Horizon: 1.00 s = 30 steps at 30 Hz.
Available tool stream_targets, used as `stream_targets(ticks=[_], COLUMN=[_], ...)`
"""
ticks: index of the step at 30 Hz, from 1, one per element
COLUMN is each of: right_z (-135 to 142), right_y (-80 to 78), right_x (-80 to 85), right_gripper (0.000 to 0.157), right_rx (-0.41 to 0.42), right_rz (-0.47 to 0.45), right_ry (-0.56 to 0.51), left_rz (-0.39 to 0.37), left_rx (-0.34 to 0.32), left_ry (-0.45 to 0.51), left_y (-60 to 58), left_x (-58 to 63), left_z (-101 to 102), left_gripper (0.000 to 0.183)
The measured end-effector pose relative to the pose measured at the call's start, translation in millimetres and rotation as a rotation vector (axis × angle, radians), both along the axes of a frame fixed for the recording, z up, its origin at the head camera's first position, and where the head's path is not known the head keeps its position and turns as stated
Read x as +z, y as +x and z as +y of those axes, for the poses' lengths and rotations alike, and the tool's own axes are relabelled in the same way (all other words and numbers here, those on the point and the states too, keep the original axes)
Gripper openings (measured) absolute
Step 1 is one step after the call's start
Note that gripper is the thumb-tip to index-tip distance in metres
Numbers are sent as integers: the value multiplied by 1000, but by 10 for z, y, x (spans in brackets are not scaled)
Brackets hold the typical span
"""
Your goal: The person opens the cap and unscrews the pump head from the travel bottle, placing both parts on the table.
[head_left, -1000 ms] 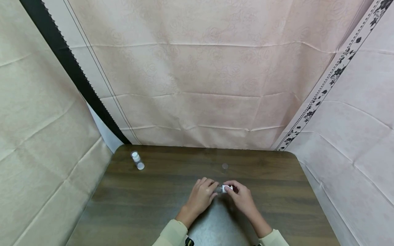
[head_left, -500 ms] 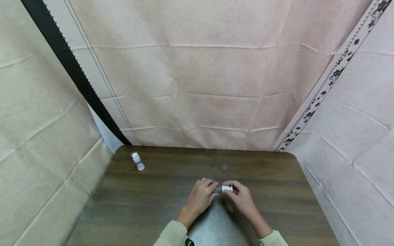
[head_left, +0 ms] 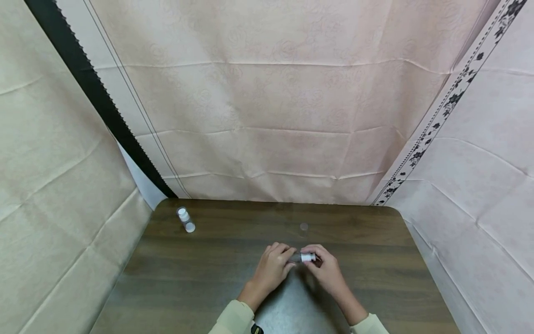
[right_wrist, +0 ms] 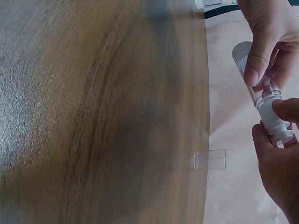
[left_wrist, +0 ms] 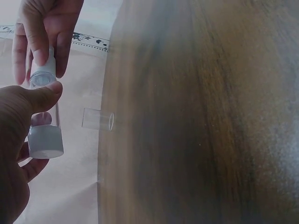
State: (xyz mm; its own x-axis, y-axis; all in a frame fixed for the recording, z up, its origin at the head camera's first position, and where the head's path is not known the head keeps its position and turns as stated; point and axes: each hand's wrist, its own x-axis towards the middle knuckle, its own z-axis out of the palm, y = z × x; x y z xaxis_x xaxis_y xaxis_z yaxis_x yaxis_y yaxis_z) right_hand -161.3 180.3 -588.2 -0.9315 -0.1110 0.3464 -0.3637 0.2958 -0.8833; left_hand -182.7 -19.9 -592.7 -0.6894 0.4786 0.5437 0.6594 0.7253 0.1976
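Observation:
Both hands hold a small clear pump bottle (head_left: 296, 257) on its side over the table. My left hand (head_left: 270, 268) grips the clear body, its thumb pressed along the side; the bottle's white base (left_wrist: 46, 142) sticks out past the fingers in the left wrist view. My right hand (head_left: 328, 270) pinches the white pump top (right_wrist: 271, 116) between thumb and fingers. The top sits at the bottle's neck; whether it is fully seated there, I cannot tell. Beyond the hands stands a clear cylindrical cap (right_wrist: 216, 159), separate from the bottle.
A second small bottle with a white cap (head_left: 186, 220) is near the far left corner of the wooden table (head_left: 233, 222). Pale cloth (head_left: 267, 116) hangs behind the table and along both sides.
My right thumb has shifted from the face of the white top down to its lower edge, so more of the top shows. The left hand has kept its hold.

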Motion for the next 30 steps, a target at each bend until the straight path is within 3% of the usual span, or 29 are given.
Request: stream_targets(ticks=[7,13,16,24,30], right_z=[2,-2,10,20,39], right_y=[2,-25,-46,-61,-85], right_x=[67,98,82,85,88], right_gripper=[43,34,31,13,13], right_rx=[47,-121,-163,-161,-130], right_rz=[18,-165,-237,-265,-291], right_ry=[-11,69,100,202,175], left_rz=[-3,-6,2,17,4], left_rx=[9,19,23,20,13], left_ry=[-24,-32,-41,-44,-25], left_y=[-2,-7,-8,-2,4], left_x=[3,5,10,11,11], left_z=[5,9,12,8,7], left_gripper=[35,35,36,35,36])
